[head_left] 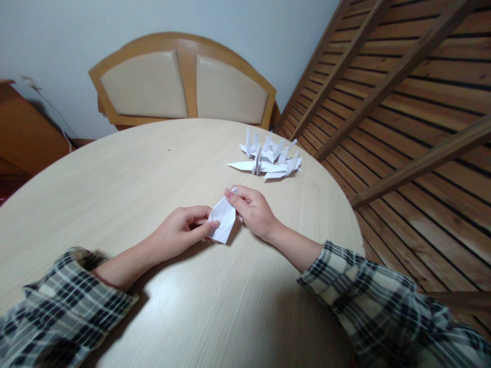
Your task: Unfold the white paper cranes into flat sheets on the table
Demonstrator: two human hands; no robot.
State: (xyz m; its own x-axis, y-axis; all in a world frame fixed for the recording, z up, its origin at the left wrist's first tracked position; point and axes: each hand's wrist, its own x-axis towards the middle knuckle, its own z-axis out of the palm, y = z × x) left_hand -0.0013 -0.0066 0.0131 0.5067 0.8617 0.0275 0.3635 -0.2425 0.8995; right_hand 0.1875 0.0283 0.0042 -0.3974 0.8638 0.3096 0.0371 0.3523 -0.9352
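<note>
A partly folded piece of white paper (223, 219) rests just above the round wooden table (134, 174), held between both hands. My left hand (182, 232) pinches its lower left edge with thumb and fingers. My right hand (253, 210) pinches its upper tip with thumb and forefinger. Both fists are closed on the paper. Plaid sleeves cover both forearms.
A cluster of several finished white paper cranes (268, 156) lies on the table beyond my right hand. A wooden chair with padded back (184, 84) stands at the far side. Slatted wooden panelling (414, 128) is to the right of the table edge.
</note>
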